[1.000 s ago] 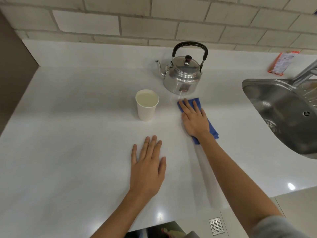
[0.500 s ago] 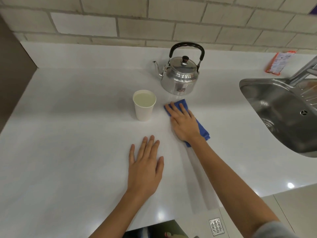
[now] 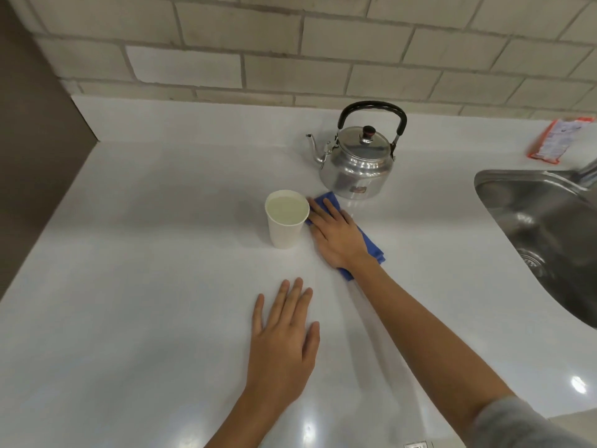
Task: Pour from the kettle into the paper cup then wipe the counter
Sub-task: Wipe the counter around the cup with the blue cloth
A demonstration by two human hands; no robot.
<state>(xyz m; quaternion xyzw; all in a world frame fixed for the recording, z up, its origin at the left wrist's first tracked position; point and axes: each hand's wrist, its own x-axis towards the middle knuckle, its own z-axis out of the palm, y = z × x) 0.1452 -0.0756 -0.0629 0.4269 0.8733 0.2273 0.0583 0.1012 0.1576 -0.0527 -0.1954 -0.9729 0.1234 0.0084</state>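
Note:
A white paper cup full of pale liquid stands on the white counter. Behind it to the right sits a silver kettle with a black handle, spout pointing left. My right hand lies flat on a folded blue cloth, pressing it on the counter; its fingertips reach right beside the cup. The cloth lies just in front of the kettle. My left hand rests palm down on the counter, fingers spread, holding nothing, nearer to me than the cup.
A steel sink is set into the counter at the right, with a tap at the frame's edge. An orange and white packet lies at the back right. A tiled wall runs along the back; a dark panel bounds the left.
My right hand has slid the blue cloth leftward, from in front of the kettle to right beside the cup. My left hand has stayed flat in place.

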